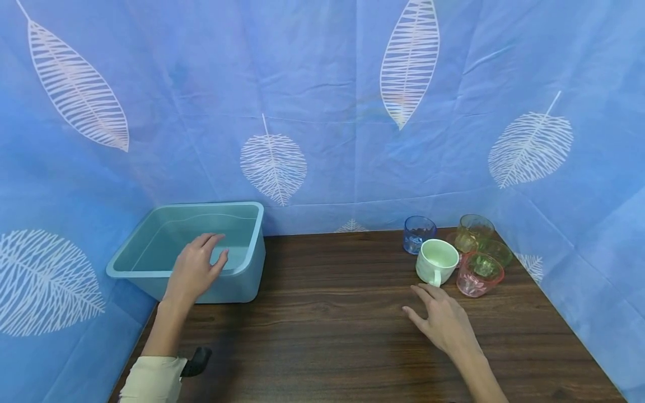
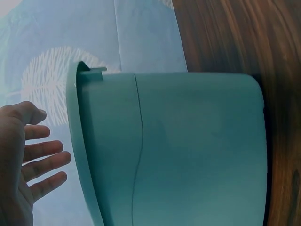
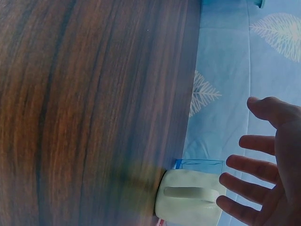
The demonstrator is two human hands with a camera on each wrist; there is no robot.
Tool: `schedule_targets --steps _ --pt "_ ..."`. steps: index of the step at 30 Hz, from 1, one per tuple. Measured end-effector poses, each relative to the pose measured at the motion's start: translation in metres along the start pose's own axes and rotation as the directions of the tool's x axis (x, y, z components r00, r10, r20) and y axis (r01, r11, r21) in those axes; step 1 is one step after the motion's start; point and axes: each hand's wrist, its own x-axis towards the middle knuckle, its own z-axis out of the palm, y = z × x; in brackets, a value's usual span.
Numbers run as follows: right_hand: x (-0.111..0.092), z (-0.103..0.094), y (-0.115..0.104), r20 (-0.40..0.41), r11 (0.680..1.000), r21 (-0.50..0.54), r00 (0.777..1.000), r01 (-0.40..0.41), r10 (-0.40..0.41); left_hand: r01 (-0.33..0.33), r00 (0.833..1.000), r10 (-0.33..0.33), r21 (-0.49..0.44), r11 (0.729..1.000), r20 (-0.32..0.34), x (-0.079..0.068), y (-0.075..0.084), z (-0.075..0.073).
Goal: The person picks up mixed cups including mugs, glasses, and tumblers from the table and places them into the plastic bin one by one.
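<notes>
My left hand hovers over the near rim of a teal plastic tub, fingers spread and nothing in them. In the left wrist view the same hand is beside the tub's rim. My right hand is just short of a pale green mug, whose handle points toward me. The right wrist view has these fingers apart and relaxed near the mug. Around the mug stand a blue glass, a pink glass and a yellow glass.
A green glass stands behind the pink one, partly hidden. The dark wooden table runs back to a blue leaf-print cloth, which also hangs at both sides. A black strap end sticks out at my left wrist.
</notes>
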Motion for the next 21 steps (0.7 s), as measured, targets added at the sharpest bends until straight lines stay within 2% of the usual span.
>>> schedule_targets --steps 11,15,21 --pt "0.003 -0.003 0.001 0.023 1.0 0.009 0.999 -0.023 0.023 0.075 0.997 -0.073 0.043 0.996 -0.036 0.002 -0.028 -0.003" --pt "0.002 -0.002 0.003 0.008 1.0 0.006 1.0 -0.017 0.016 0.094 0.995 -0.092 0.058 0.994 -0.046 -0.001 -0.042 -0.004" --pt "0.001 -0.001 0.006 -0.008 1.0 0.0 1.0 0.002 -0.002 0.164 0.986 -0.162 0.082 0.983 -0.037 -0.009 -0.058 -0.009"
